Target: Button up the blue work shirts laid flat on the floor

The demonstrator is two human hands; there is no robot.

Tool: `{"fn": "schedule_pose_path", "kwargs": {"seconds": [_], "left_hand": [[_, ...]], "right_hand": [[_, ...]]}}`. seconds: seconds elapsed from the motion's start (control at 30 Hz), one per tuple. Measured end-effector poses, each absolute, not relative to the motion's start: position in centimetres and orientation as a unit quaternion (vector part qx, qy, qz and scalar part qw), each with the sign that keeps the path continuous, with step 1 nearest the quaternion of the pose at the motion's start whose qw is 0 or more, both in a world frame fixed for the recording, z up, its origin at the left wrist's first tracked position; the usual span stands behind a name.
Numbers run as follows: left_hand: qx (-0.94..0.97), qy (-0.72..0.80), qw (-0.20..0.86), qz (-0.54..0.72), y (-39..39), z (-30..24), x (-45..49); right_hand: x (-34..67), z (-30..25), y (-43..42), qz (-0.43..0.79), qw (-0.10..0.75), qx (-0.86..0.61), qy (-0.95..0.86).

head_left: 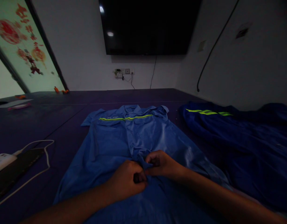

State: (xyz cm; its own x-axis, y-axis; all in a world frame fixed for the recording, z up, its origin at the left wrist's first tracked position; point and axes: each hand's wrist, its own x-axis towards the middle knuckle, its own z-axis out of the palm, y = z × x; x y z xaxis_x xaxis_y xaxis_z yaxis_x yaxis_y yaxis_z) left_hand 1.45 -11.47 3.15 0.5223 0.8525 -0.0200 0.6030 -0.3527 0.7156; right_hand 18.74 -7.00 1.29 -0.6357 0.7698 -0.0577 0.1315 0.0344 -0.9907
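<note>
A blue short-sleeved work shirt [110, 140] with a yellow-green stripe across the chest lies front up, its collar pointing away from me. At the middle of its front placket, my left hand [130, 179] is closed in a pinch on the fabric. Just to the right and slightly farther off, my right hand [162, 163] pinches a raised fold of the same placket. The fingertips of both hands nearly meet there. Any button between them is hidden by the fingers and the dim light.
A darker blue garment [246, 143] with a similar stripe lies bunched at right. On the left are a white power strip [4, 161], a white cable [48, 155] and a dark flat object [19, 171]. The purple surface [71, 101] reaches the wall below a screen [150, 28].
</note>
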Motion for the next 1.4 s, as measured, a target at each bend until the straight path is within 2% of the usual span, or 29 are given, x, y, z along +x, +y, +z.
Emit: {"fn": "schedule_pose_path", "kwargs": {"seconds": [0.3,0.57,0.67,1.03,1.4], "left_hand": [[0.757,0.463,0.376,0.267,-10.9,3.2,0.5],[0.886,0.379,0.209,0.170,-11.9,2.3,1.0],[0.899,0.362,0.184,0.163,-11.9,2.0,1.0],[0.854,0.391,0.187,0.288,-11.3,3.2,0.4],[0.841,0.369,0.111,0.380,-11.1,2.7,0.0]], "right_hand": [[18.6,1.0,-7.0,0.628,0.295,-0.320,-0.646],[18.5,0.8,-6.8,0.640,0.308,-0.324,-0.625],[18.5,0.8,-6.9,0.635,0.313,-0.329,-0.625],[18.6,1.3,-7.0,0.620,0.319,-0.342,-0.630],[18.8,1.4,-6.9,0.622,0.303,-0.340,-0.637]]}}
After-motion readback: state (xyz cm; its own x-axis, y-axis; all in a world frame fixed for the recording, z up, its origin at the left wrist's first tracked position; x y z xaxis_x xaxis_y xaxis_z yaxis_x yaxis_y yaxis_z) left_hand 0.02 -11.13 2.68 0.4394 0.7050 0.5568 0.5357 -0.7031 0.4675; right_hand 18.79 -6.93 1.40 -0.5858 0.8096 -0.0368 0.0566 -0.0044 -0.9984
